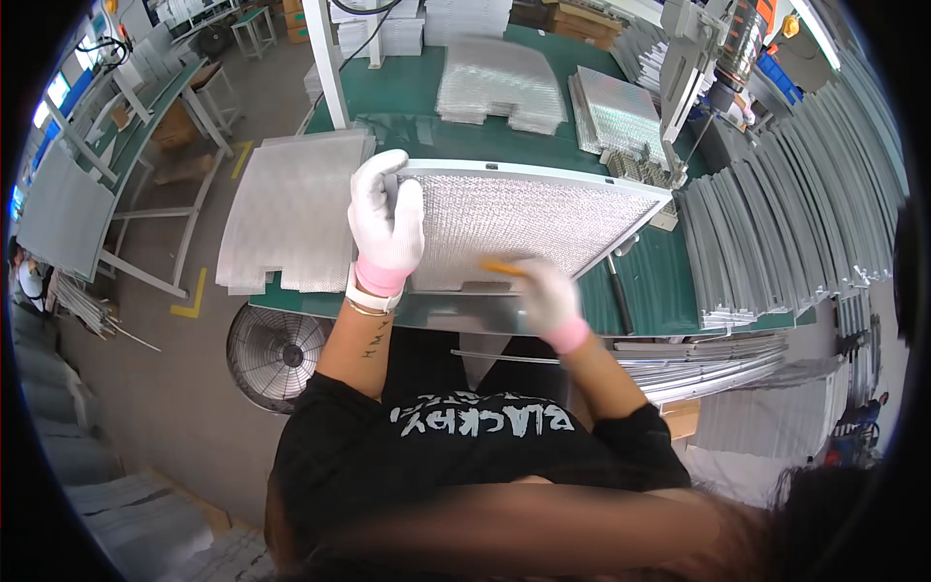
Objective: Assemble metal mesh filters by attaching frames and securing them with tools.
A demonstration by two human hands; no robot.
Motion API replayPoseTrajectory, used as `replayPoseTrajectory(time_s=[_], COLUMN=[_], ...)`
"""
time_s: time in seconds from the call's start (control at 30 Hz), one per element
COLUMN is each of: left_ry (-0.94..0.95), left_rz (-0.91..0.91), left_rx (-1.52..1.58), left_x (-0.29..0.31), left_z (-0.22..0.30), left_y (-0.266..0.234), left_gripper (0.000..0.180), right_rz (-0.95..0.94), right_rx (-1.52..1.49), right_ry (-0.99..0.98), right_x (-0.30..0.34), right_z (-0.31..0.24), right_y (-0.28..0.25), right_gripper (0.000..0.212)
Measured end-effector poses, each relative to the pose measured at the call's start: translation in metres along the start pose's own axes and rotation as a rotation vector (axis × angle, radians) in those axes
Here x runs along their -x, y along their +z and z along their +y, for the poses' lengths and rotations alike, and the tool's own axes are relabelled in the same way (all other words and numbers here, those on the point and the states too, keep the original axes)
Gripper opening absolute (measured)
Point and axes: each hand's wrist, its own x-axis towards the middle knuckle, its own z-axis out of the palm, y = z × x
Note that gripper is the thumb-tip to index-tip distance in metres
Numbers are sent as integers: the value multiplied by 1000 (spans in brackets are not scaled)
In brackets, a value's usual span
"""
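Observation:
A metal mesh filter panel [533, 218] in a pale aluminium frame lies in front of me, its far edge tilted up from the green table. My left hand [385, 218], in a white glove with a pink cuff, grips the frame at its left end, thumb on the near side. Over the panel's near edge, my right hand [548, 299], gloved the same way and smeared by motion, holds a thin orange-yellow tool [501, 267]. The tool's kind is too blurred to tell. A notch or clip [490, 286] shows along that near edge.
Mesh sheets [291, 209] are stacked left of the panel, with more mesh stacks [499, 87] behind. A black-handled tool [619, 296] lies at the right. Rows of grey frames [795, 204] stand beyond it. A machine arm [684, 78] rises at the back right; a fan [278, 356] stands below left.

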Motion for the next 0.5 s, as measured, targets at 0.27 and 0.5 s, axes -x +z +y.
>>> replayPoseTrajectory(time_s=[0.27, 0.5], left_ry=[476, 929], left_rz=[-243, -1208], left_rx=[-308, -415], left_x=[-64, -40], left_z=[34, 64], left_y=[23, 135], left_gripper=[33, 17], right_rz=[177, -276], right_rx=[647, 748], right_ry=[790, 695], right_x=[155, 94], right_z=[209, 123], right_y=[-156, -98], right_gripper=[48, 47])
